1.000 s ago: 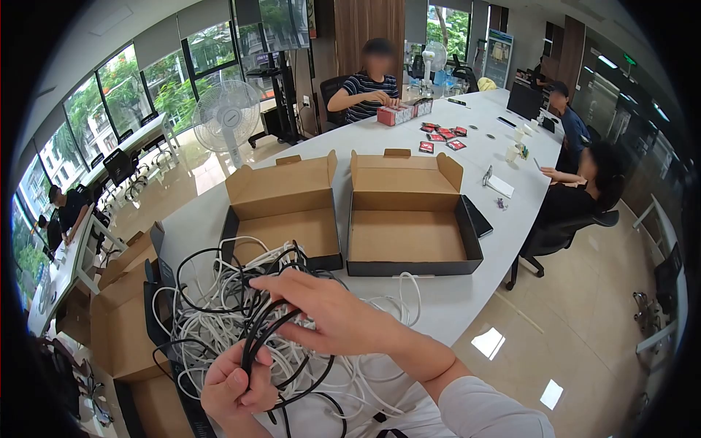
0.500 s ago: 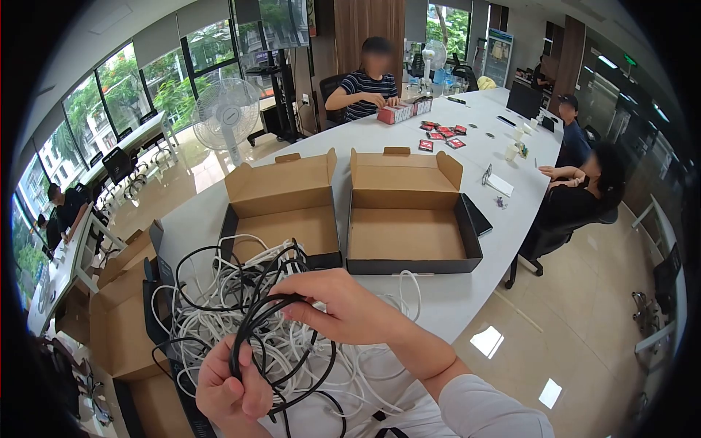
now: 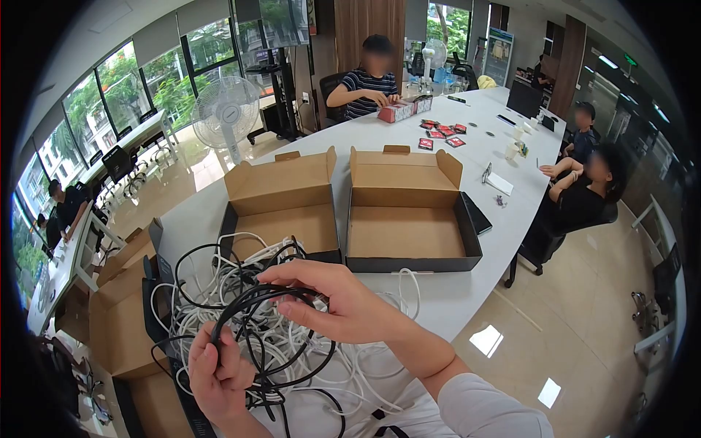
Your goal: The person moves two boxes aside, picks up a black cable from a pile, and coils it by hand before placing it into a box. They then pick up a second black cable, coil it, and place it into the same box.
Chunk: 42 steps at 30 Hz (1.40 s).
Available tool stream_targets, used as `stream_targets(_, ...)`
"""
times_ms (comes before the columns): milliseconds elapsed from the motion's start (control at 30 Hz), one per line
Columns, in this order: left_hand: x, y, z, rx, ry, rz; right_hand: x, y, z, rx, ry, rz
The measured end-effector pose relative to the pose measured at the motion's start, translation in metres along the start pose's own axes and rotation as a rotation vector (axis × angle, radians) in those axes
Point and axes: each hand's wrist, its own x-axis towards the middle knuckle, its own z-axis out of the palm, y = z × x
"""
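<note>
A black cable [image 3: 252, 299], bundled in loose loops, stretches between my two hands. My left hand [image 3: 219, 376] is closed around the bundle's lower left bend, thumb and fingers pressed on it. At the other side, my right hand [image 3: 332, 299] has the strands between its thumb and fingers, with the fingers curved loosely over them. Under both hands lies a tangled heap of white cables [image 3: 193, 314] mixed with other black ones. Part of the bundle's far end is hidden in my right palm.
Two open cardboard boxes [image 3: 412, 226] stand on the white table [image 3: 431, 306] beyond the heap. More open boxes [image 3: 117, 321] are at the left. Red packets [image 3: 442, 131] lie farther back. A person [image 3: 372, 80] sits across, others at the right. A white fan [image 3: 226, 113] stands behind.
My left hand has shifted slightly left and up with the cable. My right hand has loosened, its fingers straighter, and the bundle arches wider between the hands.
</note>
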Motion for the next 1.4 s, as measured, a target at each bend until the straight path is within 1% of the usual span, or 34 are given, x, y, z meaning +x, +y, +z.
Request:
stream_targets(67,-0.001,0.002,0.007,0.008,0.083,-0.008,0.001,0.000,-0.001,-0.066,-0.002,-0.032)
stream_targets(167,-0.001,0.003,0.009,0.028,0.078,0.004,0.002,-0.002,-0.005,-0.153,-0.064,-0.016)
stream_targets(267,-0.002,0.001,0.006,0.021,0.048,0.013,0.000,-0.002,-0.003,-0.135,-0.112,0.037)
stream_targets(367,-0.003,0.001,0.006,0.022,0.046,0.005,-0.001,0.000,0.000,-0.092,-0.117,0.046)
stream_targets(567,-0.003,0.004,0.007,0.040,0.005,-0.019,-0.001,-0.001,0.002,-0.109,-0.116,0.057)
stream_targets(667,-0.005,0.004,0.007,0.074,0.001,-0.037,0.000,-0.006,0.002,-0.143,-0.147,0.076)
stream_targets(767,-0.005,0.003,0.008,0.096,-0.071,-0.066,-0.001,-0.007,0.005,-0.105,-0.182,0.102)
stream_targets(833,-0.005,0.003,0.008,0.108,-0.083,-0.067,-0.002,-0.008,0.005,-0.090,-0.172,0.103)
stream_targets(1400,-0.006,0.004,0.007,0.116,-0.098,-0.088,-0.002,-0.006,0.009,-0.157,-0.190,0.088)
